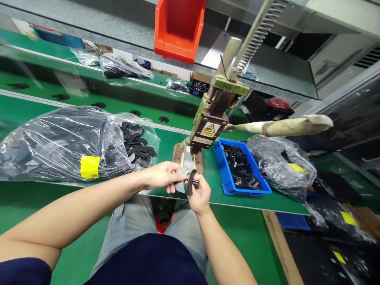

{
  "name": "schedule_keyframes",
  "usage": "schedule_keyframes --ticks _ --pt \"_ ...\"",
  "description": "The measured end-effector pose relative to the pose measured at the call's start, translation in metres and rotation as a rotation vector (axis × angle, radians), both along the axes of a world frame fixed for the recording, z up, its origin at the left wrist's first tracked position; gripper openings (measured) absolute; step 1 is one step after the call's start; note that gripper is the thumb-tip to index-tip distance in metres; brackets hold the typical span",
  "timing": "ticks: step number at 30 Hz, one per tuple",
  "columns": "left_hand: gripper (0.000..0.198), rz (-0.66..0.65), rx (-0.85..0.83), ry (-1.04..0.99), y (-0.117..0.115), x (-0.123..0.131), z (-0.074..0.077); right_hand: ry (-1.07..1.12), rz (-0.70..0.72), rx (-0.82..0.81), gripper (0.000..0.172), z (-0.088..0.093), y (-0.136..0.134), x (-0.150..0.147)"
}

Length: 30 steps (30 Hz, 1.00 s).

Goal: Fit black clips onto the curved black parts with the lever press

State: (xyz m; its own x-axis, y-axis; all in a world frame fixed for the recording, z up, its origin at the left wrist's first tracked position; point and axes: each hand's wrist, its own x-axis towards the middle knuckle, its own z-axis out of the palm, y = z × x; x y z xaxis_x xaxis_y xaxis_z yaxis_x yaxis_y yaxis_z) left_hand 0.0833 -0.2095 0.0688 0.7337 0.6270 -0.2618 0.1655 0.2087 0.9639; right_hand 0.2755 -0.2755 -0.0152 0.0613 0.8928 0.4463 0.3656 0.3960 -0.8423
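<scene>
My left hand (pixel 162 176) and my right hand (pixel 199 194) meet at the near edge of the green bench, just in front of the base of a hand press (pixel 209 126). Both are closed in a pinch on one dark curved flat part (pixel 190 182), held edge-on between them; a grey piece shows under the left fingers. A clear bag of the same dark curved parts (pixel 71 144) lies to the left of my left hand. To the right of the press stands a blue tray (pixel 227 180) holding small black pieces.
The press lever (pixel 285 126) juts out to the right above the blue tray. Another plastic bag (pixel 282 164) lies right of the tray. A red bin (pixel 179 27) hangs overhead. Loose dark parts ride the green conveyor (pixel 89 99) behind. More bags sit low right.
</scene>
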Motion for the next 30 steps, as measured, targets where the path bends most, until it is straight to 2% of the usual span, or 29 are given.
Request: schedule_keyframes --ticks 3,7,9,11,12,13,15,17,20,24,25,28,30 --pt "0.056 0.000 0.018 0.051 0.005 0.000 -0.002 -0.087 0.031 0.017 0.012 0.007 -0.002 0.006" --pt "0.050 -0.004 0.172 0.160 0.009 -0.005 -0.004 -0.259 0.102 0.055 0.014 0.020 -0.001 0.020" --pt "0.043 0.105 0.380 0.205 0.007 -0.006 -0.004 -0.330 0.114 0.072 0.014 0.023 0.000 0.025" --pt "0.036 0.231 0.669 0.236 0.002 -0.005 -0.004 -0.379 0.107 0.085 0.014 0.022 0.001 0.028" --pt "0.032 0.254 0.800 0.243 0.000 -0.003 -0.004 -0.398 0.101 0.090 0.013 0.022 0.001 0.028" --pt "0.029 0.241 0.896 0.246 -0.002 -0.001 -0.005 -0.412 0.098 0.094 0.013 0.021 0.001 0.028" --pt "0.029 0.171 0.960 0.244 -0.003 0.004 -0.007 -0.430 0.103 0.100 0.013 0.020 0.000 0.028" --pt "0.035 0.137 0.889 0.242 -0.001 0.008 -0.012 -0.435 0.116 0.104 0.013 0.020 -0.002 0.028" --pt "0.041 0.132 0.684 0.208 0.004 0.010 -0.019 -0.416 0.127 0.101 0.014 0.022 -0.005 0.029" --pt "0.037 0.207 0.421 0.049 0.001 0.012 -0.023 -0.363 0.120 0.068 0.018 0.031 -0.011 0.034" --pt "0.039 0.192 0.323 0.000 -0.002 0.013 -0.024 -0.350 0.126 0.051 0.017 0.034 -0.014 0.036" --pt "0.046 0.039 0.047 -0.108 -0.010 0.018 -0.033 -0.310 0.145 -0.029 0.016 0.039 -0.023 0.039" --pt "0.049 -0.008 -0.017 -0.137 -0.013 0.022 -0.043 -0.269 0.127 -0.101 0.017 0.040 -0.029 0.041"
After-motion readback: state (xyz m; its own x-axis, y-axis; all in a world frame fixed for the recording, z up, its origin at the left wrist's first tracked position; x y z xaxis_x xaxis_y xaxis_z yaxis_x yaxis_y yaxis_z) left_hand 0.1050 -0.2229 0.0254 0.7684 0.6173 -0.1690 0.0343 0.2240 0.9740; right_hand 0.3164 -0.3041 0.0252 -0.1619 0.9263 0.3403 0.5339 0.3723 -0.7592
